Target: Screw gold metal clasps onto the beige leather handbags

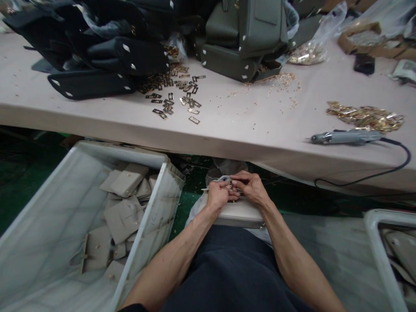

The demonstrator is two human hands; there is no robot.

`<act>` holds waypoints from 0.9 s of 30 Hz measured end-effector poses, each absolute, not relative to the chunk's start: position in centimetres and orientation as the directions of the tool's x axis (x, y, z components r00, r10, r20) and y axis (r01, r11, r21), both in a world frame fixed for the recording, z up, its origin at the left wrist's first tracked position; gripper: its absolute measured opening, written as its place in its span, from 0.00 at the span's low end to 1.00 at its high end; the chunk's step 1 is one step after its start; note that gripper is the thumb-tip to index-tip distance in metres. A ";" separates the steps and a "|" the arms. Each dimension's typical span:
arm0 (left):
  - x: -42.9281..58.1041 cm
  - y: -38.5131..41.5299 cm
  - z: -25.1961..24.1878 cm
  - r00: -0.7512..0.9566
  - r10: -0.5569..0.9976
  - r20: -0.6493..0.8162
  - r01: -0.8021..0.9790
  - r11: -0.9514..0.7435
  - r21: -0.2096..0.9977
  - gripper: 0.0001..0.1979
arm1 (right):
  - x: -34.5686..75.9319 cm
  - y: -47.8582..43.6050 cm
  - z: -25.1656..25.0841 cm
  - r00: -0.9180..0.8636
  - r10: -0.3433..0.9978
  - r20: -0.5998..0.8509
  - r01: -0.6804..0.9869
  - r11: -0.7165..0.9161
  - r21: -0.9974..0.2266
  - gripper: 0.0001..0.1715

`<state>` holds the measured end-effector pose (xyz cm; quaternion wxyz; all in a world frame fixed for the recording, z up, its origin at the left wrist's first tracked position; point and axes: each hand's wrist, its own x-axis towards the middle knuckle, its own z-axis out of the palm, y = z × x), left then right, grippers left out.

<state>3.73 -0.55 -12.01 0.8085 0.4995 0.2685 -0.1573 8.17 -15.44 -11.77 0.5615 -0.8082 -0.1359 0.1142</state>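
A beige handbag lies across my lap, below the table's front edge. Over its top, my left hand is closed with its fingers pinched together. Facing it, my right hand pinches from the other side. Between the fingertips of both hands shows a small gold metal fitting, too small to name more exactly. A pale strap or loop curves up just behind my left fingers. My fingers cover part of the bag's top.
A white bin with several beige bag pieces stands left; another bin stands right. On the table are black bags, olive bags, metal frames, gold parts and a corded electric screwdriver.
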 end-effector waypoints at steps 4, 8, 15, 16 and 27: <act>3.6 -0.4 -12.2 0.806 0.012 -0.592 0.517 0.473 0.713 0.05 | 7.9 -15.1 -11.6 0.941 0.336 -0.034 0.090 -0.346 -0.934 0.14; 3.5 -0.2 -12.4 0.799 0.014 -0.601 0.521 0.482 0.705 0.05 | 7.9 -14.9 -11.8 0.939 0.344 -0.025 0.098 -0.335 -0.937 0.14; 3.3 0.0 -12.4 0.814 0.007 -0.581 0.509 0.475 0.718 0.05 | 7.8 -14.8 -11.9 0.940 0.340 -0.020 0.105 -0.345 -0.933 0.14; 3.3 -0.1 -12.4 0.814 0.008 -0.580 0.509 0.473 0.720 0.04 | 7.8 -14.8 -11.9 0.941 0.337 -0.024 0.101 -0.348 -0.932 0.14; 2.9 0.1 -12.4 0.850 0.037 -0.526 0.464 0.422 0.779 0.13 | 8.0 -14.0 -10.3 0.950 0.304 -0.068 0.056 -0.382 -0.922 0.09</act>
